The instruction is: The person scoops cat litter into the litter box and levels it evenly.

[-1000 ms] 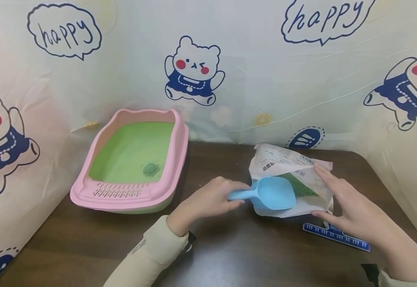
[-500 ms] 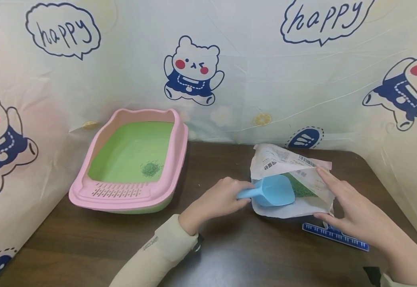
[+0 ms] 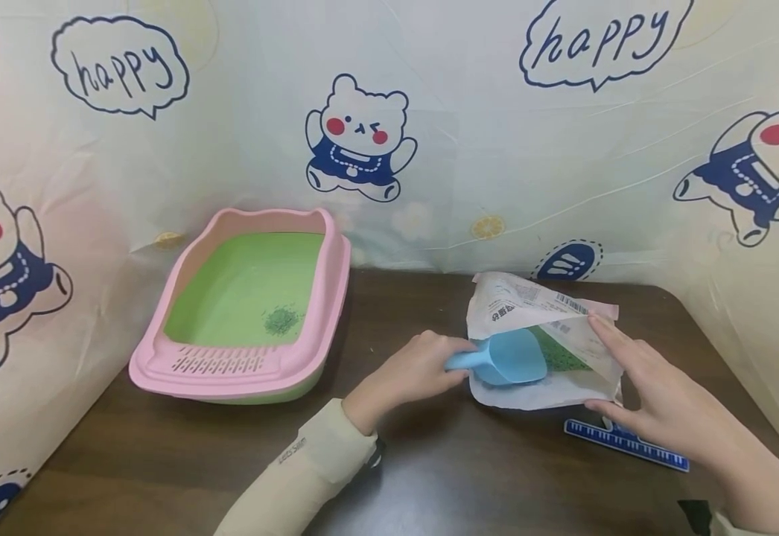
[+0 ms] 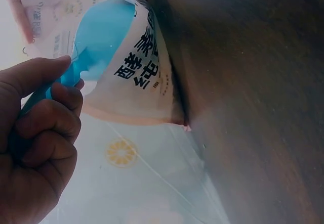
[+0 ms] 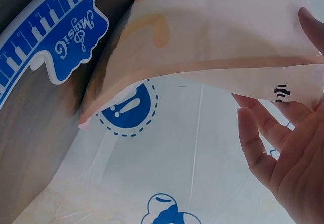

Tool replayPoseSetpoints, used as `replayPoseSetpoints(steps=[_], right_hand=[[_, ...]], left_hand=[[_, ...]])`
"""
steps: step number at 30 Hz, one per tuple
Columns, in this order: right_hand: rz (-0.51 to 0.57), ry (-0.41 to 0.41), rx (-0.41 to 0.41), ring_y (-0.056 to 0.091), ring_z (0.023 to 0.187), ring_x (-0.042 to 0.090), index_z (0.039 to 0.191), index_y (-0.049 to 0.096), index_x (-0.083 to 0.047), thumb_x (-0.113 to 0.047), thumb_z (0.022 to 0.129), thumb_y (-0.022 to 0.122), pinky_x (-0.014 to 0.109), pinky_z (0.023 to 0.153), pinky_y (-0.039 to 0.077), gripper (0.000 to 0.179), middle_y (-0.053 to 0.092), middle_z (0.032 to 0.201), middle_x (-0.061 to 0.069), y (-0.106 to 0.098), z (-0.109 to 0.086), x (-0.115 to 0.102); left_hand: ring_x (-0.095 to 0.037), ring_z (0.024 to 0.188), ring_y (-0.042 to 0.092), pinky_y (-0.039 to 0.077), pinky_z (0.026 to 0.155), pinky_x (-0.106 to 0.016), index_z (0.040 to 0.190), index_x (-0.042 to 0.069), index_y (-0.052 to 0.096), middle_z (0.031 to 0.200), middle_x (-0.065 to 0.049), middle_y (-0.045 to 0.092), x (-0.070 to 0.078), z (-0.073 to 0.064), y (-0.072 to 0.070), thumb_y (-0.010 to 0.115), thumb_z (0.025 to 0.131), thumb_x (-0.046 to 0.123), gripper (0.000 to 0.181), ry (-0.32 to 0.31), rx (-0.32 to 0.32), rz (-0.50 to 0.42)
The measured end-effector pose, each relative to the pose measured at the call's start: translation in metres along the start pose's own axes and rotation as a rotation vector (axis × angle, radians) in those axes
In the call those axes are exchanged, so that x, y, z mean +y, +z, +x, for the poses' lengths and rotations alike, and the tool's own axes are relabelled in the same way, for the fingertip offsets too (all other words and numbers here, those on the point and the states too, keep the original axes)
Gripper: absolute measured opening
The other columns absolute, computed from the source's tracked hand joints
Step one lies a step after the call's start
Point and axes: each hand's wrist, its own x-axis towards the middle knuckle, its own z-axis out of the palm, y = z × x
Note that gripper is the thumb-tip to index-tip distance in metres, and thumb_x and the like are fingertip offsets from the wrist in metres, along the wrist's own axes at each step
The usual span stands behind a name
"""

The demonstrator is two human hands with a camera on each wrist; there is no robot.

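In the head view my left hand (image 3: 406, 372) grips the handle of a light blue scoop (image 3: 514, 356). The scoop's bowl lies inside the mouth of a white printed bag (image 3: 544, 391); dark green granules (image 3: 562, 351) show past its front edge. The left wrist view has the fingers curled round the handle and the bowl (image 4: 104, 34) within the bag's opening. At the bag's right end, my right hand (image 3: 664, 394) holds it between thumb and fingers. In the right wrist view, that thumb and the fingers (image 5: 250, 133) are on opposite sides of the bag (image 5: 217, 32).
A pink-rimmed green litter box (image 3: 316, 335) stands at the left of the dark wooden table (image 3: 423, 461), with a small patch of green granules (image 3: 284, 320) inside. A blue clip with a piano-key pattern (image 3: 624, 444) lies before the bag. A printed sheet (image 3: 456, 149) surrounds the table.
My left hand has shifted a little right, bringing the scoop's handle closer to the bag's mouth, and the bowl has tilted slightly. My right hand has stayed at the bag.
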Motion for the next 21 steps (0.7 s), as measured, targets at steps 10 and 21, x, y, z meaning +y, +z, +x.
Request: replayPoseSetpoints(steps=[10,21], right_hand=[[-0.002,-0.01,-0.003,0.056,0.102,0.023,0.16,0.019,-0.015,-0.028,0.064,0.093,0.046,0.074,0.055,0.122,0.057,0.128,0.017,-0.001,0.001,0.001],[-0.009,-0.023,0.012,0.056,0.101,0.022,0.159,0.021,-0.014,-0.026,0.064,0.093,0.045,0.073,0.055,0.121,0.058,0.129,0.016,0.0,0.001,-0.001]], left_hand=[[-0.006,0.06,0.049,0.041,0.057,-0.015,0.116,0.009,0.073,0.081,0.002,0.065,-0.004,0.006,0.001,0.07,0.09,0.011,0.026,-0.006,0.008,0.015],[-0.006,0.058,0.044,0.038,0.055,-0.015,0.095,0.011,0.071,0.066,0.004,0.051,-0.002,0.012,0.007,0.068,0.091,0.011,0.005,-0.028,0.01,0.044]])
